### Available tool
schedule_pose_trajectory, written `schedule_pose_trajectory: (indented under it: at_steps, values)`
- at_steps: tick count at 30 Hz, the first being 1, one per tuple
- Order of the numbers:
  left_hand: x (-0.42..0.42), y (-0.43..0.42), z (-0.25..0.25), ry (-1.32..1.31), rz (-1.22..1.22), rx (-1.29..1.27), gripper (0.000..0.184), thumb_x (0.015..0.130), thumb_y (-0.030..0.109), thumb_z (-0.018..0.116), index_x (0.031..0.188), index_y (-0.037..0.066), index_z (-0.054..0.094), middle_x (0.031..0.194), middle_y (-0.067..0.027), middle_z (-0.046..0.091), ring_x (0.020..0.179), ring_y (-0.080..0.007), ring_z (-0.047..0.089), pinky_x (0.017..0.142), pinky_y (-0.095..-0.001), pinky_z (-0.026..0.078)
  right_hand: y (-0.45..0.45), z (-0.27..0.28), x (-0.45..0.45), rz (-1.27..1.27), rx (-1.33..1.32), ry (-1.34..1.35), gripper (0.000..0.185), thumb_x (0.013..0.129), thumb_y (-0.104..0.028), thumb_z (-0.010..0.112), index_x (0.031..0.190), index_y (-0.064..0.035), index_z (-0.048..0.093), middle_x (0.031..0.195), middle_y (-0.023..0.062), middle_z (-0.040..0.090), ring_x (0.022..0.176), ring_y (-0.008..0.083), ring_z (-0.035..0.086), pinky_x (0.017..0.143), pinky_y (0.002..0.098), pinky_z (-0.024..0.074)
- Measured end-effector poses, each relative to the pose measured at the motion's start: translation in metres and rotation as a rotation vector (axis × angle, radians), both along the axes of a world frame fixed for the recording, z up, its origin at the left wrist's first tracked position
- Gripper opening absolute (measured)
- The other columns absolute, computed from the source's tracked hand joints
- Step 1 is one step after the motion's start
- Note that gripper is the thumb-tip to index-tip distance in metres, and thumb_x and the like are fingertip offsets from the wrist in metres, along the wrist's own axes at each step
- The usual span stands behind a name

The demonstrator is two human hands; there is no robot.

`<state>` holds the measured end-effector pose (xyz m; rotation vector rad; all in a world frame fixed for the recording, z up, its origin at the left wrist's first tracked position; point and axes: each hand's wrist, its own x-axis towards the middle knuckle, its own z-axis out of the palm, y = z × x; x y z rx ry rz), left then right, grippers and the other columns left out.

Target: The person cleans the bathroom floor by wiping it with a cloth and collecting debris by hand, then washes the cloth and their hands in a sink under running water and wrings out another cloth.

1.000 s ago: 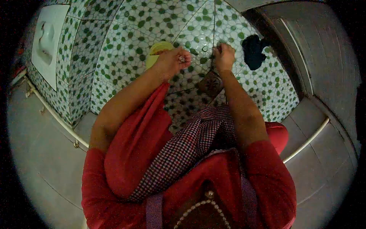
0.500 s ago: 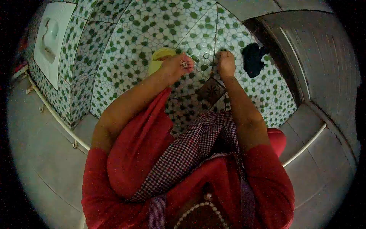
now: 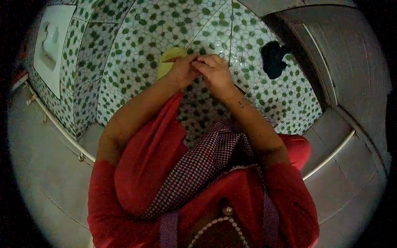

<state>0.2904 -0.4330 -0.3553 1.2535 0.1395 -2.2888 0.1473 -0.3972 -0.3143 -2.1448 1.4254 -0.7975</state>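
My left hand (image 3: pixel 185 72) is curled beside a yellow container (image 3: pixel 164 68) that stands on the pebble-patterned floor (image 3: pixel 144 37). Something brownish shows inside the container. From the right, my right hand (image 3: pixel 216 75) reaches across, its fingers bent and meeting the fingertips of my left hand. Whatever lies between the fingers is hidden. The small pale bits seen earlier in my left hand cannot be made out now.
A dark crumpled cloth (image 3: pixel 273 60) lies on the floor to the right. The white squat toilet (image 3: pixel 50 47) is at the upper left. Pale pipes (image 3: pixel 62 124) run low on both sides. Beyond the cloth stands a grey panel (image 3: pixel 343 53).
My right hand has left the floor and moved left to meet my left hand. My right forearm now covers the square dark plate. The pale bits in my left hand are out of sight.
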Motion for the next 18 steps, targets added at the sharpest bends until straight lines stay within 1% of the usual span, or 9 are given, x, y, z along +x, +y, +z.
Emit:
schedule_pose_trajectory:
  at_steps: [2, 5, 7, 9, 12, 14, 15, 17, 18]
  values:
    - [0.0, 0.004, 0.011, 0.012, -0.024, -0.094, 0.021, 0.089, 0.02, 0.045, 0.094, 0.001, 0.053, 0.09, -0.0084, 0.055, 0.086, -0.0184, 0.053, 0.079, -0.0322, 0.044, 0.006, -0.002, -0.008, 0.011, 0.006, 0.047, 0.027, 0.07, -0.004, 0.058, 0.097, -0.0074, 0.06, 0.097, 0.0102, 0.057, 0.093, 0.0296, 0.051, 0.081, 0.0383, 0.0407]
    - [0.005, -0.001, 0.01, 0.011, -0.126, -0.169, 0.021, 0.089, 0.02, 0.045, 0.091, 0.0, 0.053, 0.087, -0.0091, 0.054, 0.083, -0.018, 0.053, 0.077, -0.0314, 0.044, 0.003, -0.007, -0.046, -0.184, 0.021, -0.051, 0.032, 0.07, -0.004, 0.059, 0.102, -0.0092, 0.058, 0.104, 0.0103, 0.055, 0.095, 0.0298, 0.05, 0.082, 0.0379, 0.0401]
    - [0.008, -0.002, 0.006, -0.005, -0.148, -0.161, 0.02, 0.088, 0.019, 0.046, 0.088, 0.0, 0.053, 0.085, -0.0088, 0.054, 0.08, -0.018, 0.052, 0.074, -0.032, 0.045, 0.0, -0.017, -0.093, -0.479, 0.096, 0.148, 0.033, 0.074, -0.013, 0.06, 0.107, -0.0102, 0.056, 0.112, 0.0129, 0.051, 0.101, 0.0328, 0.047, 0.088, 0.0412, 0.0369]
    - [0.013, -0.001, 0.004, -0.034, -0.102, -0.119, 0.019, 0.088, 0.019, 0.046, 0.084, 0.001, 0.052, 0.081, -0.008, 0.054, 0.076, -0.0182, 0.051, 0.07, -0.0329, 0.044, 0.006, -0.06, -0.148, -0.782, 0.032, 0.551, 0.049, 0.078, -0.036, 0.059, 0.119, -0.0117, 0.049, 0.125, 0.0165, 0.042, 0.113, 0.037, 0.038, 0.094, 0.046, 0.0312]
    - [0.019, -0.001, 0.009, -0.032, -0.13, -0.158, 0.02, 0.088, 0.018, 0.045, 0.079, 0.002, 0.051, 0.078, -0.0074, 0.053, 0.071, -0.0191, 0.049, 0.066, -0.0332, 0.042, 0.008, -0.118, -0.191, -0.99, 0.523, 0.413, 0.067, 0.077, -0.053, 0.052, 0.131, -0.0179, 0.035, 0.137, 0.0131, 0.026, 0.12, 0.0435, 0.026, 0.094, 0.0547, 0.0292]
    - [0.019, 0.0, 0.004, -0.032, -0.089, -0.135, 0.02, 0.089, 0.018, 0.045, 0.078, 0.003, 0.051, 0.078, -0.0079, 0.052, 0.071, -0.0193, 0.049, 0.065, -0.0324, 0.042, 0.009, -0.154, -0.186, -0.871, 0.299, 0.453, 0.071, 0.074, -0.044, 0.059, 0.134, -0.0187, 0.03, 0.137, 0.0129, 0.026, 0.12, 0.0429, 0.027, 0.094, 0.0541, 0.0309]
    - [0.021, 0.0, 0.002, -0.035, -0.069, -0.126, 0.02, 0.089, 0.018, 0.044, 0.078, 0.003, 0.05, 0.077, -0.0081, 0.052, 0.07, -0.0195, 0.049, 0.065, -0.032, 0.041, 0.003, -0.152, -0.167, -0.81, 0.257, 0.452, 0.071, 0.072, -0.038, 0.062, 0.133, -0.0184, 0.031, 0.136, 0.0125, 0.027, 0.119, 0.0424, 0.028, 0.093, 0.0526, 0.032]
    - [0.023, -0.002, 0.006, -0.035, -0.078, -0.12, 0.021, 0.09, 0.019, 0.043, 0.078, 0.003, 0.05, 0.077, -0.0082, 0.052, 0.071, -0.0199, 0.049, 0.065, -0.0324, 0.041, -0.004, -0.122, -0.123, -0.54, 0.217, 0.449, 0.065, 0.068, -0.019, 0.062, 0.128, -0.0129, 0.038, 0.132, 0.0115, 0.033, 0.114, 0.0363, 0.034, 0.092, 0.0479, 0.0331]
    - [0.023, -0.002, 0.008, -0.031, -0.083, -0.116, 0.022, 0.091, 0.02, 0.043, 0.078, 0.004, 0.05, 0.077, -0.0083, 0.052, 0.071, -0.0202, 0.05, 0.066, -0.0326, 0.042, 0.0, -0.11, -0.107, -0.344, 0.238, 0.442, 0.065, 0.066, -0.011, 0.061, 0.126, -0.0145, 0.04, 0.132, 0.0085, 0.034, 0.114, 0.0344, 0.035, 0.091, 0.0467, 0.0343]
